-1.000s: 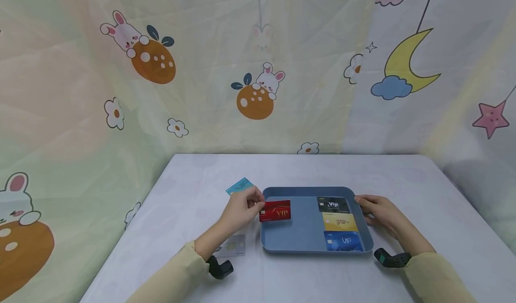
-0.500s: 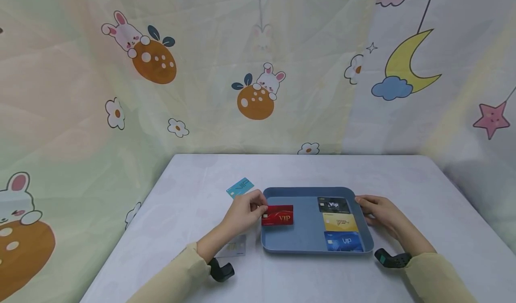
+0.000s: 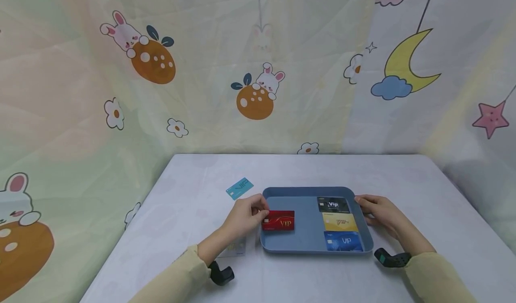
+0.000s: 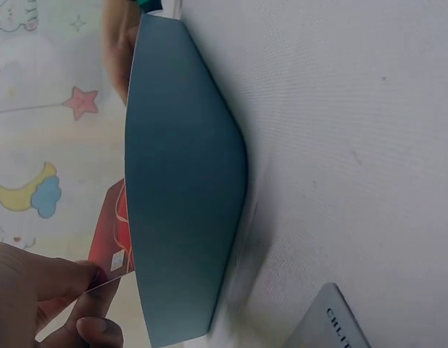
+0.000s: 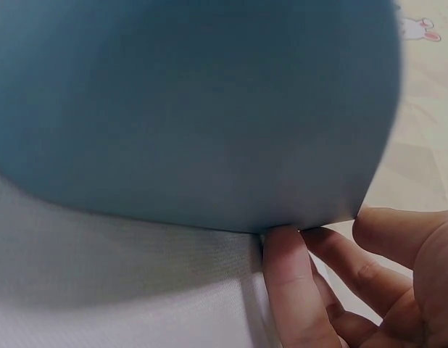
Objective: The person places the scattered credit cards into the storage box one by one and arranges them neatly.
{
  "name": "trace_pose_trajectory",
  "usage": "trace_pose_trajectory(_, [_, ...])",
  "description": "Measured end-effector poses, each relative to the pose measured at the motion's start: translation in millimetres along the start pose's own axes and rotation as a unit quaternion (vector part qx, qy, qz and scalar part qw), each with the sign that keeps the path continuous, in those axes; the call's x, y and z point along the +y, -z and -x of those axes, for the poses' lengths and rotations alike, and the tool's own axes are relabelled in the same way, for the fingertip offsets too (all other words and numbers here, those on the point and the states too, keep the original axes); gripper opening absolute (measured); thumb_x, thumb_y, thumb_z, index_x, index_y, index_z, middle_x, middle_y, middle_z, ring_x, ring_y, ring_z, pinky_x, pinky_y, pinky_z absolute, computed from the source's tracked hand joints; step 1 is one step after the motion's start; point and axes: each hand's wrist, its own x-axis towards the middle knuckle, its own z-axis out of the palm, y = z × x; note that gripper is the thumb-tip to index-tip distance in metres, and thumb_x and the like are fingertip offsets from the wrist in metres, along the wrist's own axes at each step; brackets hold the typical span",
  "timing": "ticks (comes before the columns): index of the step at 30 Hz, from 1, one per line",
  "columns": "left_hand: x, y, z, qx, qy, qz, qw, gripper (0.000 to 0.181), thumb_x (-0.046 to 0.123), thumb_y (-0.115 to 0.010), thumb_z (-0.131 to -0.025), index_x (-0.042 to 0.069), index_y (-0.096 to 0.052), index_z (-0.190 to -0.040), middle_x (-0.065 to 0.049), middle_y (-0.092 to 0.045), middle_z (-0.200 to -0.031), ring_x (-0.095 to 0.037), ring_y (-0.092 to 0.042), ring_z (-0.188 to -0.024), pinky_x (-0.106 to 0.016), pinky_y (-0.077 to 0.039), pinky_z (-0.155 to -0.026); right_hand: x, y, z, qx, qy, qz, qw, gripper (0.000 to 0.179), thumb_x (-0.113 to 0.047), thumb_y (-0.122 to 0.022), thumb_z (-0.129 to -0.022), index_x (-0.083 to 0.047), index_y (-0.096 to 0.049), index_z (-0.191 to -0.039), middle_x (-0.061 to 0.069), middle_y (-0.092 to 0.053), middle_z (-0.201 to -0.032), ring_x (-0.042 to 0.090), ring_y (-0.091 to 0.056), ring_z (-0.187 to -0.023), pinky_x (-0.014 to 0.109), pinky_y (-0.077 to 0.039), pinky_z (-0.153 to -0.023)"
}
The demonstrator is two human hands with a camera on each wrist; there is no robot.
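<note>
My left hand pinches a red VIP card by its left end, between thumb and fingers. The card is over the left part of the blue tray. In the left wrist view, the red card shows above the tray's wall, which hides its far part. At the tray's right edge, my right hand grips the wall, thumb at the rim and fingers lower down. Along the tray's right side lie a black card, a yellow card and a blue card, one below another.
A light-blue VIP card lies on the white table beyond my left hand. Left of the tray, a silvery-grey card is partly hidden by my left wrist. A patterned cloth hangs behind the table.
My left hand has moved the red card slightly right and towards the near side over the tray. The right hand and the tray have stayed in place.
</note>
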Motion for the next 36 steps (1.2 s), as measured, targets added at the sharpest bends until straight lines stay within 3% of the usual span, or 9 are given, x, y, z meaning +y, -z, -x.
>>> trace_pose_trajectory(9, [0.7,-2.4,4.9,-0.022,0.013,0.011,0.9996,0.007,0.014,-0.069,-0.098,0.021,-0.069,-0.098,0.009,-0.074,-0.092,-0.013,-0.058,-0.078,-0.022,-0.048,-0.067,-3.2,0.1,0.5,0.000,-0.002,0.006,1.0000,0.078,-0.051,-0.049,-0.107,0.010,-0.036,-0.154,0.034,-0.052,-0.146,0.032,-0.060,-0.116,0.026,-0.056,-0.076])
trace_pose_trajectory(30, [-3.4,-9.4,10.1,-0.042,-0.002,0.012,0.9991,0.010,0.013,-0.069,-0.098,0.023,-0.070,-0.095,0.010,-0.072,-0.087,-0.011,-0.056,-0.074,-0.021,-0.048,-0.064,-1.1,-0.9,1.5,0.002,0.003,0.003,1.0000,0.078,-0.050,-0.051,-0.106,0.010,-0.036,-0.153,0.033,-0.055,-0.143,0.027,-0.060,-0.111,0.025,-0.055,-0.075])
trace_pose_trajectory(36, [-3.3,-8.8,10.5,-0.048,-0.003,0.014,0.9987,0.004,0.014,-0.069,-0.098,0.017,-0.071,-0.098,0.010,-0.072,-0.087,-0.010,-0.055,-0.074,-0.021,-0.047,-0.065,-2.0,-0.8,1.6,0.002,0.002,0.005,1.0000,0.076,-0.049,-0.050,-0.106,0.011,-0.037,-0.153,0.033,-0.055,-0.142,0.027,-0.061,-0.111,0.025,-0.056,-0.075])
